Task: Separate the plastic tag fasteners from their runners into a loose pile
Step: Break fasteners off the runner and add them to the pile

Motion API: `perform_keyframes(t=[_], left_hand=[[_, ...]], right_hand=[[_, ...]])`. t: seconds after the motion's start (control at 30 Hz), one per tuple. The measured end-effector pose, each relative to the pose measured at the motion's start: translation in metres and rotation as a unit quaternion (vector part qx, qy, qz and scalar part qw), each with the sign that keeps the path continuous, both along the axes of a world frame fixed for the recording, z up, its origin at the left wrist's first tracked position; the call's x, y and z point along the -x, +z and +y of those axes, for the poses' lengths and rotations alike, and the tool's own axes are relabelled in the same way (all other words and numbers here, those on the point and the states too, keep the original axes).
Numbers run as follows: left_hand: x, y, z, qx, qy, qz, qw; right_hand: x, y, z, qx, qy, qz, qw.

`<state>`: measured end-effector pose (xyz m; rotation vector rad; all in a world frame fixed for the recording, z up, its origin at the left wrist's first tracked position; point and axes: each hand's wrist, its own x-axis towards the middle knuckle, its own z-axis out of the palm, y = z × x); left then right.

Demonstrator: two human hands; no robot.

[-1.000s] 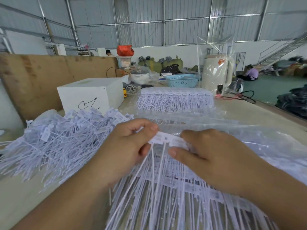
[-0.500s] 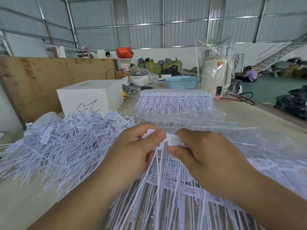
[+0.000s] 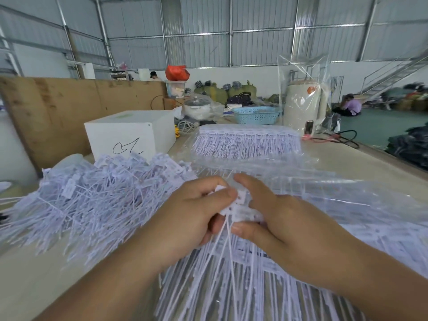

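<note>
On the table's left, a big loose pile of separated fasteners (image 3: 97, 200) already lies; much remains: the strips under the hands (image 3: 231, 286) and a bagged stack of strips (image 3: 247, 142) farther back (untouched, I judge). Left hand (image 3: 185, 218) pinches the tag heads of one fastener strip (image 3: 240, 208) between thumb and fingers; right hand (image 3: 284, 225) grips its other end, fingers curled.

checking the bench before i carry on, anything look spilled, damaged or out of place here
Nothing stands out. Both hands, left and right, pinch a strip of fasteners between them. The loose pile on the left is messy, but that is what the job calls for. The bagged stack behind sits neat.
</note>
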<state>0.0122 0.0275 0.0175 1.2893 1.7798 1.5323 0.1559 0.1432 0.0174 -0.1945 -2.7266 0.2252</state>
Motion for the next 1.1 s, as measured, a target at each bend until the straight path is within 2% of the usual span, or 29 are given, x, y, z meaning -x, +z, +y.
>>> perform_keyframes(t=[0.17,0.27,0.37,0.47,0.67,0.8,0.93,1.1], left_hand=[[-0.003,-0.008,0.003,0.026,0.032,0.038,0.998],[-0.009,-0.018,0.009,-0.002,0.055,0.06,0.997],[-0.012,-0.024,0.013,-0.023,0.062,0.031,0.997],[-0.012,-0.025,0.014,-0.024,0.018,-0.001,1.0],[-0.004,-0.019,0.012,-0.031,-0.005,0.021,0.999],[0.005,-0.012,0.008,-0.079,0.033,0.015,0.996],[0.013,-0.008,0.004,-0.084,0.06,0.026,0.994],[0.001,-0.006,0.003,-0.092,0.084,-0.013,0.992]], right_hand=[[0.002,0.001,0.001,0.022,0.001,-0.036,0.999],[0.003,-0.002,0.001,0.047,-0.02,-0.03,0.998],[0.005,-0.006,0.001,0.053,-0.034,-0.029,0.998],[0.007,-0.008,0.001,0.092,-0.023,-0.03,0.995],[0.006,-0.006,-0.001,0.122,-0.007,0.005,0.992],[-0.001,0.005,0.007,0.131,-0.02,0.02,0.991],[-0.007,0.01,0.014,0.14,-0.034,-0.015,0.989],[-0.005,0.009,0.011,0.129,-0.054,0.024,0.99]])
